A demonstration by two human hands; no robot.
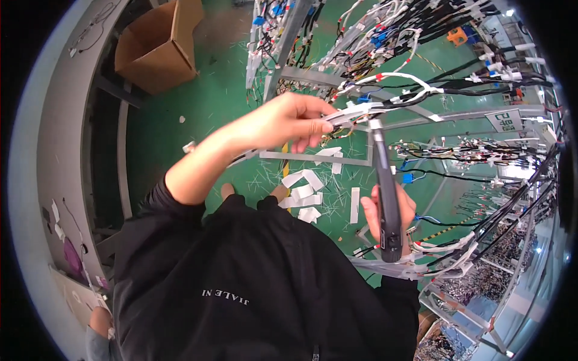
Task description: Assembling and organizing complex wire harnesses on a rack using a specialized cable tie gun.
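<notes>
My left hand (288, 123) reaches over the frame, its thumb and fingers closed around the pale, wrapped end of a wire harness (360, 111). From there the harness runs right as black and white cable branches. In my right hand (405, 210) is a long black cable tie gun (385, 180), its grip partly hiding the fingers. The metal nose of the gun points away from me and meets the harness just right of my left fingertips. Whether a tie sits in the nose is too small to tell.
Metal rails (325, 157) and hanging bundles of wires (379, 42) crowd the far and right sides. White paper strips (301, 195) and thin clippings litter the green floor (232, 108). An open cardboard box (162, 54) stands far left, beside a long grey table (60, 138).
</notes>
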